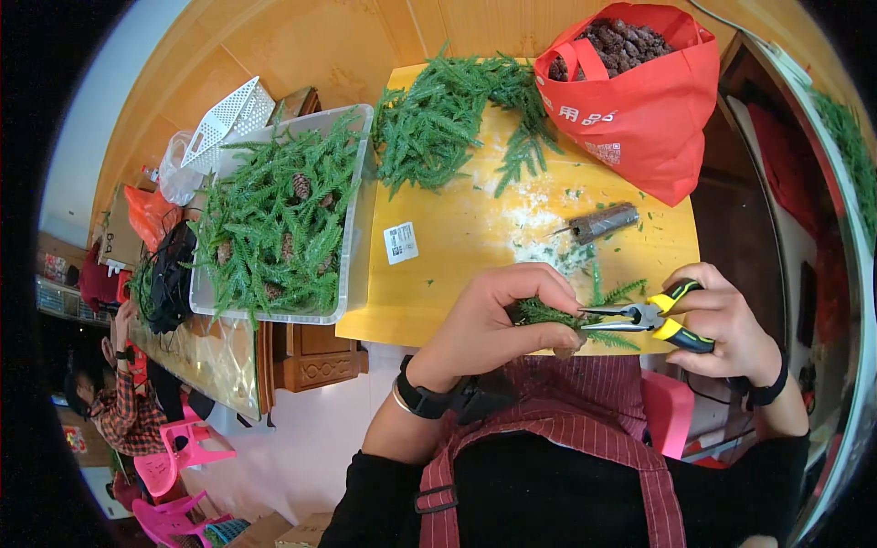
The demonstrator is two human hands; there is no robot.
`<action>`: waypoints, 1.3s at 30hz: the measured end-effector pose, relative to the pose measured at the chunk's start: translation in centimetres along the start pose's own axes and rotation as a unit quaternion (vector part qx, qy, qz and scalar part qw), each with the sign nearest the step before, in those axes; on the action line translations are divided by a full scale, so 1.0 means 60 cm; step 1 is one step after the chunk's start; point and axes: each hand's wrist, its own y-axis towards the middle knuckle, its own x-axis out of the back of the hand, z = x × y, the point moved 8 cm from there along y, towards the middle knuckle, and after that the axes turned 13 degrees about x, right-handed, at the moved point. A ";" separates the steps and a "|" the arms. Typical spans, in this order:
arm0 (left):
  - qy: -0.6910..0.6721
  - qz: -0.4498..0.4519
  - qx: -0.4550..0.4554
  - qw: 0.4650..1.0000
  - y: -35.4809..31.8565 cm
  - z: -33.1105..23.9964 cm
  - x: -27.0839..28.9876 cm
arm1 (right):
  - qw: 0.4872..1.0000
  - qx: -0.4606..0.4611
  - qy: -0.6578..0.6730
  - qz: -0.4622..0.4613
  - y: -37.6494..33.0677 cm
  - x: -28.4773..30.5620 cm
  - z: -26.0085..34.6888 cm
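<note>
My left hand (489,315) is closed on a green artificial pine sprig (539,313), held near the table's front edge. Something brownish shows under my left fingertips, too small to name. In my right hand (731,320) are needle-nose pliers (647,317) with yellow and black handles. Their jaws are parted and reach to the sprig beside my left fingertips; whether they touch it I cannot tell. More green needles (621,292) show just behind the jaws. Farther back lies a dark brown cylinder (605,222) with a thin end sticking out at its left.
The yellow table (448,292) carries white powder (539,228), a white label (400,243) and a pile of pine sprigs (429,123). A clear bin (358,210) of sprigs and pine cones stands left. A red bag (630,110) of cones stands back right. A person (128,411) sits far left.
</note>
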 end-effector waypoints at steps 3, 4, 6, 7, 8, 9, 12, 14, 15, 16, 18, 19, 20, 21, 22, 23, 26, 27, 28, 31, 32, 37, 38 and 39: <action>-0.043 0.004 0.040 0.998 0.000 0.005 -0.003 | 1.000 0.007 -0.019 0.005 0.002 0.002 -0.001; -0.042 0.002 0.039 0.998 -0.001 0.006 -0.002 | 1.000 0.009 -0.019 0.006 0.003 0.002 -0.002; -0.072 0.005 0.055 0.996 0.000 0.014 -0.002 | 0.999 0.018 -0.025 0.016 0.004 0.001 -0.001; -0.072 0.006 0.055 0.996 0.001 0.016 -0.001 | 0.999 0.017 -0.026 0.016 0.005 0.002 -0.001; -0.072 0.000 0.053 0.996 0.001 0.018 0.001 | 0.999 0.018 -0.035 0.026 0.006 0.002 0.001; -0.071 -0.004 0.051 0.996 0.002 0.018 0.002 | 0.998 0.018 -0.045 0.034 0.007 0.002 0.003; -0.063 -0.036 0.060 0.996 0.001 0.011 0.006 | 0.998 0.009 -0.053 0.027 0.009 0.003 0.006; 0.018 -0.058 0.009 0.998 -0.002 -0.004 0.008 | 0.999 0.013 -0.040 0.017 0.005 0.000 0.005; 0.097 -0.076 -0.042 0.991 -0.003 -0.016 0.008 | 1.000 0.013 -0.028 0.006 0.003 0.000 0.002; 0.097 -0.076 -0.042 0.991 -0.002 -0.017 0.009 | 0.999 0.013 -0.028 0.007 0.001 0.001 0.001; 0.116 -0.074 -0.060 0.989 -0.002 -0.022 0.007 | 1.000 0.005 -0.012 0.020 -0.001 -0.003 -0.002; 0.116 -0.074 -0.060 0.989 -0.003 -0.023 0.007 | 1.000 0.005 -0.012 0.020 -0.002 -0.004 -0.002; 0.114 -0.068 -0.056 0.990 -0.002 -0.023 0.006 | 1.000 0.007 -0.015 0.016 -0.002 -0.003 0.000; 0.114 -0.063 -0.051 0.990 -0.003 -0.023 0.005 | 1.000 0.011 -0.016 0.012 -0.002 -0.003 0.001; 0.114 -0.065 -0.051 0.990 -0.005 -0.024 0.006 | 1.000 0.012 -0.016 0.012 -0.002 -0.004 0.002; 0.112 -0.062 -0.052 0.990 -0.006 -0.024 0.005 | 0.999 0.013 -0.029 0.012 -0.003 -0.004 0.003; 0.105 -0.055 -0.044 0.992 -0.002 -0.020 0.004 | 0.998 0.010 -0.053 0.017 -0.006 -0.005 0.003; 0.104 -0.056 -0.035 0.992 -0.004 -0.019 0.004 | 0.998 0.013 -0.063 0.023 -0.006 -0.006 0.006; 0.105 -0.057 -0.035 0.992 -0.006 -0.018 0.004 | 0.998 0.015 -0.062 0.023 -0.006 -0.007 0.008; 0.078 -0.055 -0.015 0.995 -0.005 -0.011 0.004 | 0.997 -0.013 -0.061 0.047 -0.009 -0.013 0.005; 0.070 -0.053 -0.005 0.996 -0.005 -0.009 0.004 | 0.999 -0.010 -0.038 0.034 -0.005 -0.012 0.005; -0.046 -0.044 0.080 0.995 -0.009 0.010 0.003 | 0.998 -0.020 0.051 -0.023 -0.010 -0.007 -0.002; -0.042 -0.055 0.076 0.995 -0.010 0.011 0.005 | 0.997 -0.023 0.069 -0.037 -0.009 -0.006 -0.001; -0.040 -0.063 0.073 0.994 -0.010 0.011 0.006 | 0.995 -0.028 0.086 -0.050 -0.009 -0.004 0.000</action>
